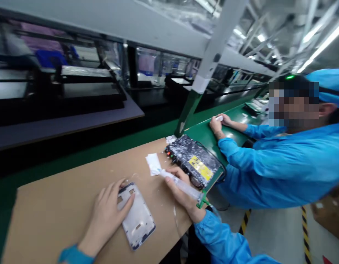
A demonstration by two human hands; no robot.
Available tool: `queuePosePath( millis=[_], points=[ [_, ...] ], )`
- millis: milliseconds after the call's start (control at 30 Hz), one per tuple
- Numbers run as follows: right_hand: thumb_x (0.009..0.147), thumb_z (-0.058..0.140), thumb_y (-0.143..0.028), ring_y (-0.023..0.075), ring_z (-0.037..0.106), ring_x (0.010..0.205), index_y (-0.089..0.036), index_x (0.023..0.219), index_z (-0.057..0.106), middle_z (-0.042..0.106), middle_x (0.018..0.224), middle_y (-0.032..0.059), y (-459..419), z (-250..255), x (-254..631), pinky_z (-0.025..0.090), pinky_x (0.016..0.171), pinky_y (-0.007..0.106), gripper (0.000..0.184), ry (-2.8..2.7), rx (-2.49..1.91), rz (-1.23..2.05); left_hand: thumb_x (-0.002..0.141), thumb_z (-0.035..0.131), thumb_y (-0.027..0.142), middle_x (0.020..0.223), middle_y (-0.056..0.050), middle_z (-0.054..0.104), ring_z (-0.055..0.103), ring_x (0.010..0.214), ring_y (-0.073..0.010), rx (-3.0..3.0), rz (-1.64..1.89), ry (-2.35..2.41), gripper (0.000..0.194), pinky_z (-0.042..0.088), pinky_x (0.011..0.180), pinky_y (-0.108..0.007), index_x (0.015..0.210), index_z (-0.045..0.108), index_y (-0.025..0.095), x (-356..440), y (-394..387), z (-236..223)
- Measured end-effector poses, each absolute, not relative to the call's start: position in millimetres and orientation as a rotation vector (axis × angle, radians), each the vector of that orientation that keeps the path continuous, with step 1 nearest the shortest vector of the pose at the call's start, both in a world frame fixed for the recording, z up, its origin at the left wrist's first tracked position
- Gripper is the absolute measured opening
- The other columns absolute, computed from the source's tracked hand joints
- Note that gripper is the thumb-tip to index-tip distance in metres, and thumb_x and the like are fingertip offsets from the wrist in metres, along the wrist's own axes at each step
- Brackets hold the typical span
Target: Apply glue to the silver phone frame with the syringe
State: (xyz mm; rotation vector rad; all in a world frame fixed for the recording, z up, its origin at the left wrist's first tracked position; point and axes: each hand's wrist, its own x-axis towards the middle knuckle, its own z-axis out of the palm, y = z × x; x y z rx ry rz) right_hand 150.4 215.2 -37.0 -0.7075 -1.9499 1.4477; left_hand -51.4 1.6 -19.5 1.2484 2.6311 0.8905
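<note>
My left hand [107,211] lies flat with fingers stretched over the upper end of a silver phone frame [139,220] that rests on a brown cardboard sheet [62,198]. My right hand [183,196] is closed around a clear syringe-like dispenser [180,185] with a green end. The dispenser's tip points at a white wipe [153,164] on the cardboard.
A black control box [193,158] with a yellow label, spattered white, sits just right of the wipe. A co-worker in blue [271,165] leans on the green bench [235,113] at right, both hands on it. A green-and-white post [197,88] and dark trays stand behind.
</note>
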Motion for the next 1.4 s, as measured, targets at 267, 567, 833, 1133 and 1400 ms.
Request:
queuePosePath(
  millis=[267, 567, 833, 1133, 1400],
  points=[
    [0.102, 0.08, -0.058, 0.0252, 0.077, 0.093, -0.023, 0.121, 0.079, 0.083, 0.11, 0.0082, 207.0, -36.7, 160.0, 0.064, 0.085, 0.038, 0.039, -1.861, -0.782, 1.432, 0.106, 0.06, 0.043, 0.141, -0.014, 0.075, 0.069, 0.128, -0.0352, 1.311, 0.83, 2.53, 0.047, 0.055, 0.114, -0.054, 0.148, 0.062, 0.021, -35.3, -6.5, -9.8],
    [0.105, 0.079, -0.057, 0.0222, 0.072, 0.083, -0.025, 0.126, 0.079, 0.081, 0.113, 0.0074, 209.9, -36.5, 169.5, 0.062, 0.078, 0.038, 0.038, -1.964, -0.767, 1.387, 0.101, 0.072, 0.04, 0.139, -0.011, 0.074, 0.066, 0.133, -0.0353, 1.253, 0.9, 2.462, 0.052, 0.052, 0.117, -0.053, 0.149, 0.06, 0.024, -31.2, -8.0, -7.2],
    [0.102, 0.084, -0.058, 0.023, 0.077, 0.082, -0.028, 0.128, 0.078, 0.082, 0.102, 0.0064, 196.7, -8.6, 143.1, 0.067, 0.079, 0.038, 0.04, -1.9, -0.439, 1.965, 0.092, 0.091, 0.048, 0.13, -0.004, 0.078, 0.071, 0.126, -0.0327, 1.217, 0.86, 2.29, 0.075, 0.049, 0.115, -0.05, 0.156, 0.057, 0.031, -20.9, -5.7, -1.6],
    [0.097, 0.089, -0.06, 0.0165, 0.066, 0.068, -0.025, 0.101, 0.069, 0.075, 0.084, 0.0018, 187.7, -15.6, 128.5, 0.053, 0.062, 0.026, 0.041, -1.998, -0.391, 2.068, 0.092, 0.093, 0.056, 0.127, -0.004, 0.077, 0.073, 0.12, -0.0306, 1.22, 0.889, 2.268, 0.083, 0.049, 0.108, -0.047, 0.16, 0.054, 0.028, -16.0, -4.2, -4.7],
    [0.099, 0.088, -0.047, 0.0188, 0.07, 0.073, -0.025, 0.097, 0.069, 0.077, 0.089, 0.0036, 185.5, -10.4, 129.5, 0.053, 0.061, 0.027, 0.029, -2.146, -0.36, 2.013, 0.093, 0.095, 0.051, 0.125, -0.003, 0.077, 0.073, 0.117, -0.0288, 1.234, 0.898, 2.286, 0.083, 0.049, 0.106, -0.045, 0.161, 0.054, 0.028, -13.0, -3.0, -5.3]
  ],
)
